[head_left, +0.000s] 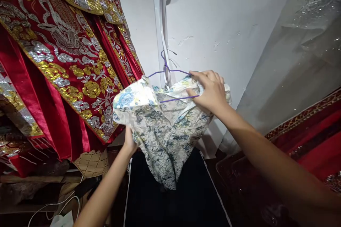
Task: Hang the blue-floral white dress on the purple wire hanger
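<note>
A floral blouse (165,131), white with blue, yellow and dark patterns, hangs on a purple clothes hanger (174,99) in front of me. The hanger's hook rises out of the neckline beside a pale hanging strap. My right hand (210,90) grips the blouse's right shoulder, thumb and fingers closed over cloth and hanger. On the other side, my left hand (129,140) is under the left sleeve. Cloth covers most of its fingers, so their hold cannot be made out.
Red garments with gold and silver embroidery (80,60) hang at the left. A white wall (207,17) stands behind the hanger. Clear plastic (282,74) covers red garments at the right. Black cloth (170,205) lies below, and a white cable (64,204) runs at lower left.
</note>
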The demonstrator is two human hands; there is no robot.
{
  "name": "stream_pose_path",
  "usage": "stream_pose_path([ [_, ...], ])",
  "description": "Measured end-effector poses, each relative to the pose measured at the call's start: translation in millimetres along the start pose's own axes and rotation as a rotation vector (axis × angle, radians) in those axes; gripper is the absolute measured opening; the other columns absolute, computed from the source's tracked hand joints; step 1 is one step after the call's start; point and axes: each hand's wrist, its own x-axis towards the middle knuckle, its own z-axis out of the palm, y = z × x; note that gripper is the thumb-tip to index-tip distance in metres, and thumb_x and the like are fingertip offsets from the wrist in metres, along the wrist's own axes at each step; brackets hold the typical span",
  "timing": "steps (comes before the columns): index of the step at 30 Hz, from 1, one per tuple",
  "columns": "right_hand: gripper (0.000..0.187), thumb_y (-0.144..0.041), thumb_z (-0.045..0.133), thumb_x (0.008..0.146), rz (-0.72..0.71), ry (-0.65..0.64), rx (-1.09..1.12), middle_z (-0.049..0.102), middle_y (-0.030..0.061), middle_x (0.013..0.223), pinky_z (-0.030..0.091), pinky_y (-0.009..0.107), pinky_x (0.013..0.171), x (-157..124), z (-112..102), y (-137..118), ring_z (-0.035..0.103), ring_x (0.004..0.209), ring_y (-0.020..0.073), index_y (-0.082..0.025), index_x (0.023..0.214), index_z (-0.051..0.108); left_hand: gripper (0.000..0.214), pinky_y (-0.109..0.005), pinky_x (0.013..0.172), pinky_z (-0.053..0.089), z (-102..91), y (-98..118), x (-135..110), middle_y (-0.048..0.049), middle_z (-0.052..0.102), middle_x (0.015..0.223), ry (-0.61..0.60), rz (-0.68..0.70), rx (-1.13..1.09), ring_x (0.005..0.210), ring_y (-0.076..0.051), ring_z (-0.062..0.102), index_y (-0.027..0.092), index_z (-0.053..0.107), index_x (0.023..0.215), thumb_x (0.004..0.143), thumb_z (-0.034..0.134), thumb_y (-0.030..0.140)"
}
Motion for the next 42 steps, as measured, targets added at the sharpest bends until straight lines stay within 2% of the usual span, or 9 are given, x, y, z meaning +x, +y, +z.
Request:
stream_pose_path([
  [5, 0.077, -0.012, 0.059, 0.069, -0.001, -0.063, 0.03, 0.054, 0.0128, 0.131, 0.036, 0.062, 0.106, -40.2, 4.5, -1.2, 0.049, 0.126, 0.0391, -0.025, 0.144, 0.051, 0.075, -0.044, 0.114, 0.043, -11.5, -71.3, -66.3, -0.0118, 0.07, 0.128, 0.322, -0.307, -0.025, 0.14, -0.033, 0.049, 0.02, 0.069, 0.121, 0.076, 0.058, 0.08],
  [11, 0.093, 0.004, 0.043, 0.067, 0.111, -0.212, 0.543, 0.03, 0.0049, 0.164, 0.024, 0.054, 0.124, -76.9, 28.2, -35.3, 0.019, 0.155, 0.0284, -0.027, 0.154, 0.038, 0.061, -0.043, 0.114, 0.042, 13.3, -113.4, -109.2, -0.0171, 0.065, 0.135, 0.276, -0.272, 0.201, 0.131, -0.032, 0.058, 0.013, 0.065, 0.127, 0.082, 0.073, 0.054],
  [17, 0.062, -0.014, 0.058, 0.087, 0.069, -0.483, 1.128, 0.056, 0.0064, 0.146, 0.045, 0.045, 0.113, -102.4, 25.9, -99.2, 0.053, 0.135, 0.0255, -0.027, 0.147, 0.05, 0.072, -0.043, 0.117, 0.039, 14.5, -116.0, -118.7, -0.0143, 0.057, 0.146, 0.35, -0.37, 0.131, 0.14, -0.032, 0.049, 0.018, 0.056, 0.141, 0.085, 0.067, 0.06],
  [20, 0.022, -0.027, 0.063, 0.091, 0.475, -0.14, 1.228, 0.072, 0.0044, 0.1, 0.057, 0.035, 0.086, -153.1, 37.7, -106.9, 0.068, 0.095, 0.0199, -0.024, 0.112, 0.069, 0.075, -0.041, 0.121, 0.033, 2.3, -117.5, -128.0, -0.0116, 0.054, 0.15, 0.314, -0.411, 0.145, 0.146, -0.03, 0.042, 0.021, 0.053, 0.144, 0.084, 0.067, 0.063],
  [22, 0.016, -0.037, 0.065, 0.09, 0.872, 0.113, 1.187, 0.061, -0.0013, 0.074, 0.05, 0.026, 0.059, -193.5, 50.9, -103.9, 0.058, 0.064, 0.0127, -0.022, 0.094, 0.065, 0.075, -0.04, 0.124, 0.028, -4.1, -117.9, -134.2, -0.0103, 0.053, 0.151, 0.275, -0.404, 0.141, 0.148, -0.029, 0.038, 0.022, 0.052, 0.145, 0.084, 0.067, 0.063],
  [25, 0.042, -0.061, 0.062, 0.086, 1.198, -0.194, 1.184, 0.055, -0.0012, 0.061, 0.032, 0.024, 0.043, -238.3, 69.0, -97.8, 0.045, 0.048, 0.0108, -0.019, 0.079, 0.058, 0.077, -0.042, 0.124, 0.028, -4.6, -114.2, -140.3, -0.0101, 0.051, 0.153, 0.195, -0.398, 0.076, 0.148, -0.03, 0.039, 0.024, 0.049, 0.147, 0.084, 0.068, 0.062],
  [28, 0.053, -0.072, 0.06, 0.082, 1.18, -0.441, 1.243, 0.054, -0.0012, 0.058, 0.031, 0.025, 0.044, -251.9, 77.9, -96.7, 0.045, 0.048, 0.0116, -0.019, 0.077, 0.056, 0.078, -0.044, 0.122, 0.031, 4.6, -104.5, -142.1, -0.0111, 0.052, 0.152, 0.09, -0.388, 0.038, 0.145, -0.031, 0.042, 0.024, 0.047, 0.149, 0.082, 0.074, 0.054],
  [36, 0.051, -0.069, 0.065, 0.08, 1.138, -0.558, 1.347, 0.048, -0.0054, 0.059, 0.027, 0.022, 0.044, -248.0, 70.5, -99.2, 0.038, 0.047, 0.0079, -0.02, 0.079, 0.049, 0.084, -0.046, 0.116, 0.041, 7.1, -75.7, -133.8, -0.0115, 0.063, 0.14, 0.228, -0.34, -0.007, 0.133, -0.032, 0.057, 0.024, 0.046, 0.149, 0.073, 0.083, 0.034],
  [42, 0.046, -0.065, 0.066, 0.079, 1.103, -0.581, 1.347, 0.049, -0.0046, 0.056, 0.032, 0.024, 0.047, -246.0, 67.7, -106.9, 0.042, 0.048, 0.0104, -0.021, 0.081, 0.051, 0.075, -0.048, 0.111, 0.047, 12.2, -68.3, -141.8, -0.0151, 0.072, 0.123, 0.05, -0.491, -0.045, 0.122, -0.035, 0.064, 0.017, 0.057, 0.14, 0.073, 0.082, 0.035],
])
